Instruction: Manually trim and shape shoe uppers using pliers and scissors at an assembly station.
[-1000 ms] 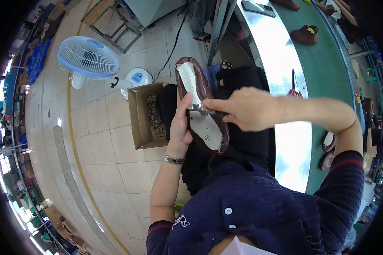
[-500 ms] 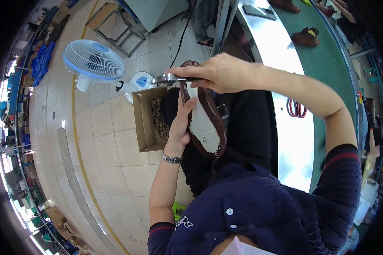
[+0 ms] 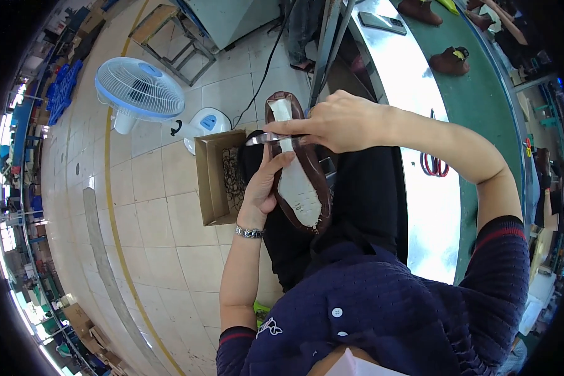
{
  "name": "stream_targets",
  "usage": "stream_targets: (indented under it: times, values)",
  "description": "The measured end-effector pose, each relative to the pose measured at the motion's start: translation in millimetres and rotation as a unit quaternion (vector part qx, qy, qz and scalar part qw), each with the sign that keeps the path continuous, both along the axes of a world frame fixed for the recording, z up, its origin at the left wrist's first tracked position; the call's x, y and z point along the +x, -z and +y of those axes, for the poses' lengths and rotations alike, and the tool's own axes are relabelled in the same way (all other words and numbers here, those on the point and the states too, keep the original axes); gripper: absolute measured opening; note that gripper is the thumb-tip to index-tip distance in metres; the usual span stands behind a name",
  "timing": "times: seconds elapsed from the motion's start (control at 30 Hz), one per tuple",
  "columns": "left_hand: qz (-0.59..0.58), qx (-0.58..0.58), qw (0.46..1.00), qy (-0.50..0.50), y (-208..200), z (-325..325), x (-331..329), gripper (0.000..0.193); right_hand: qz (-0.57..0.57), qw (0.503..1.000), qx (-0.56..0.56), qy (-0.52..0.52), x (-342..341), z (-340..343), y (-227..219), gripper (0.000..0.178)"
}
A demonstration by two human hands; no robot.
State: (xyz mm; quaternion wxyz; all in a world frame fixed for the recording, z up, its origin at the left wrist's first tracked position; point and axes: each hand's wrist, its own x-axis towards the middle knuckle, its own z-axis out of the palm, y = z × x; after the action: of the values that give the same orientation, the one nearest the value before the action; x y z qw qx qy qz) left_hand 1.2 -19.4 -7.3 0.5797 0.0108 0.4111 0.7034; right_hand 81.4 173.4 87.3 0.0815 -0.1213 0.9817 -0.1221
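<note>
Directions are read from the brown shoe (image 3: 299,178) as the centre of the clock. The shoe lies underside up over the person's dark-clad lap, its long axis running from between 11 and 12 o'clock to between 5 and 6, the white insole (image 3: 301,197) exposed. The left hand (image 3: 264,186) grips the flank at 9 o'clock, fingers clamped on the shoe and thumb pressed on the insole. The right hand (image 3: 348,122), entering from 3 o'clock, has its fingers closed on a metal tool (image 3: 262,139), index finger extended along it; the tool crosses the shoe's upper half, its tip projecting toward 10 o'clock. A cardboard box (image 3: 210,182) stands near at 9 o'clock, a fan (image 3: 139,91) at 10. On the worktop (image 3: 429,238) lie a phone (image 3: 382,22) at 1 o'clock and a red-handled tool (image 3: 433,167) at 3.
</note>
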Motion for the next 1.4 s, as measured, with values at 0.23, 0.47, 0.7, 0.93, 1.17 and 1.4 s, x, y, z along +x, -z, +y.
stream_targets:
  times: [0.23, 0.47, 0.7, 0.93, 1.17, 1.4]
  values:
    - [0.016, -0.001, 1.000, 0.024, 10, -7, -2, 0.078, -0.065, 0.998, 0.023, 0.010, 4, -10, -6, 0.063]
    - [-0.001, 0.051, 0.998, -0.023, 34, -25, 14, 0.059, -0.098, 0.993, -0.038, 0.048, 20, -15, 12, 0.061]
    - [-0.139, 0.091, 0.981, -0.097, 42, -26, 51, 0.050, -0.118, 0.989, -0.036, 0.077, 22, -18, 10, 0.060]
    - [-0.058, -0.007, 0.995, -0.076, 29, -27, 54, 0.046, 0.093, 0.976, -0.190, -0.041, 24, -25, 4, 0.066]
    - [-0.062, -0.008, 0.994, -0.093, 35, -35, 51, 0.033, -0.018, 0.998, -0.020, -0.056, 28, -34, -16, 0.066]
    - [-0.046, 0.026, 0.996, -0.068, 41, -44, 59, 0.055, -0.061, 0.997, 0.035, -0.038, 34, -37, -17, 0.078]
